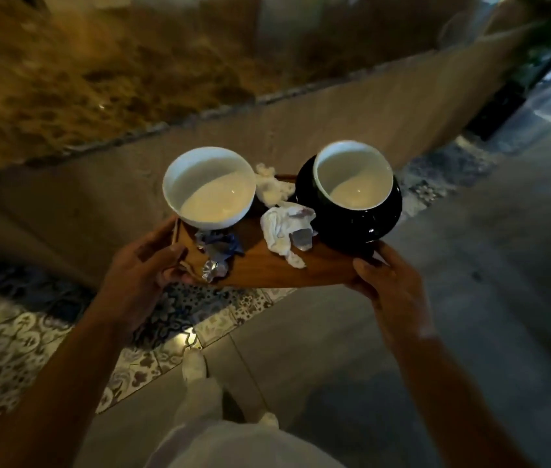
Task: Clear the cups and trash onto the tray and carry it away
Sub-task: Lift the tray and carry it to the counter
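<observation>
I hold a wooden tray (pixel 260 265) in the air in front of me. My left hand (pixel 142 265) grips its left end and my right hand (pixel 385 282) grips its right end. On the tray's left stands a white cup (pixel 209 187). On its right a black cup with a white inside (pixel 355 177) sits on a black saucer (pixel 378 221). Between them lie crumpled white napkins (pixel 282 228) and, nearer the left, crumpled blue and silver foil wrappers (pixel 216 251).
Below the tray is a floor of patterned tiles (pixel 14 336) on the left and plain grey tiles (pixel 335 349) on the right. A low wooden wall or bench side (pixel 335 106) runs across behind. My light trousers and a white shoe (pixel 194 366) show below.
</observation>
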`<action>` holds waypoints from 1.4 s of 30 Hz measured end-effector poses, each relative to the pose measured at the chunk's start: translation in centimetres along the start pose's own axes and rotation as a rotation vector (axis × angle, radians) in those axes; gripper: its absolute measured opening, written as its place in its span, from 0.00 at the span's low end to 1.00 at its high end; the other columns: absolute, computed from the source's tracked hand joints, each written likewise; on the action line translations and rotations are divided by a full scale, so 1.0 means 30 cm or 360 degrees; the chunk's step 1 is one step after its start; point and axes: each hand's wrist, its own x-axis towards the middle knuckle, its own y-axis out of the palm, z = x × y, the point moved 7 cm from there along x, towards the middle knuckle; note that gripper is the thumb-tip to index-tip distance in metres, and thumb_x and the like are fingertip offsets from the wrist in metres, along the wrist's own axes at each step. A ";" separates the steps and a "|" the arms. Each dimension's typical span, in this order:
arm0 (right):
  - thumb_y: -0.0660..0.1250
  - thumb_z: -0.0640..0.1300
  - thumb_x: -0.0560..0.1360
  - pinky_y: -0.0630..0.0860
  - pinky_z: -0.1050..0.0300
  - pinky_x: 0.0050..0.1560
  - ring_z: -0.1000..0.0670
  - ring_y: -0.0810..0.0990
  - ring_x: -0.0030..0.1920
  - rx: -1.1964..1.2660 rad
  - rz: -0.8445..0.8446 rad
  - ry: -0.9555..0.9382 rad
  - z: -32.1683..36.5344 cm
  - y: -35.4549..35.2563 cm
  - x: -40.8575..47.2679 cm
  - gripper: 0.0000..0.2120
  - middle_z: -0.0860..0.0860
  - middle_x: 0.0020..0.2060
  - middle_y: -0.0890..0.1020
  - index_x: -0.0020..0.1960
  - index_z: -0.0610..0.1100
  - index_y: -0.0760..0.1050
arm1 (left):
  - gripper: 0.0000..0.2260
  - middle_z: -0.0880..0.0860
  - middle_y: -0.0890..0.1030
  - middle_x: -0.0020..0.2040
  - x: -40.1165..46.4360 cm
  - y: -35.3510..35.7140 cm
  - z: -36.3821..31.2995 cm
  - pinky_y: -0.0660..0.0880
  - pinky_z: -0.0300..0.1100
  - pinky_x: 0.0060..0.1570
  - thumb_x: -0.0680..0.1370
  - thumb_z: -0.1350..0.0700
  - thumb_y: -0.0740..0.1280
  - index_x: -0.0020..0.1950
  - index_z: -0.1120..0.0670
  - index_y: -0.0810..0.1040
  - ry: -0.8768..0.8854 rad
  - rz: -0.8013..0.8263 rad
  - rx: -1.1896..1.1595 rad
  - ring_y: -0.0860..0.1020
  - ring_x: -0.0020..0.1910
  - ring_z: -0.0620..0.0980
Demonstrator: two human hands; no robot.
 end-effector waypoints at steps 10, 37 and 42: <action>0.69 0.35 0.77 0.83 0.57 0.45 0.48 0.87 0.52 -0.0031 0.0269 -0.0002 0.078 0.588 0.340 0.21 0.54 0.50 0.88 0.69 0.46 0.74 | 0.33 0.53 0.87 0.48 0.234 -0.449 -0.285 0.81 0.36 0.35 0.67 0.50 0.77 0.71 0.51 0.75 0.0147 -0.0261 -0.0013 0.84 0.38 0.46; 0.72 0.36 0.76 0.81 0.59 0.50 0.55 0.84 0.53 -0.0285 0.0566 0.0107 0.135 1.410 1.354 0.28 0.56 0.51 0.85 0.74 0.46 0.70 | 0.28 0.61 0.84 0.43 1.095 -0.945 -0.485 0.79 0.43 0.33 0.81 0.61 0.66 0.79 0.48 0.65 -0.0111 -0.0665 0.0240 0.82 0.39 0.58; 0.71 0.37 0.77 0.78 0.58 0.56 0.53 0.82 0.59 -0.0283 0.0605 0.0198 0.121 1.494 1.484 0.29 0.50 0.58 0.82 0.76 0.46 0.68 | 0.26 0.69 0.81 0.44 1.193 -0.969 -0.511 0.75 0.38 0.29 0.82 0.60 0.67 0.78 0.46 0.67 -0.0114 -0.0757 0.0531 0.80 0.32 0.49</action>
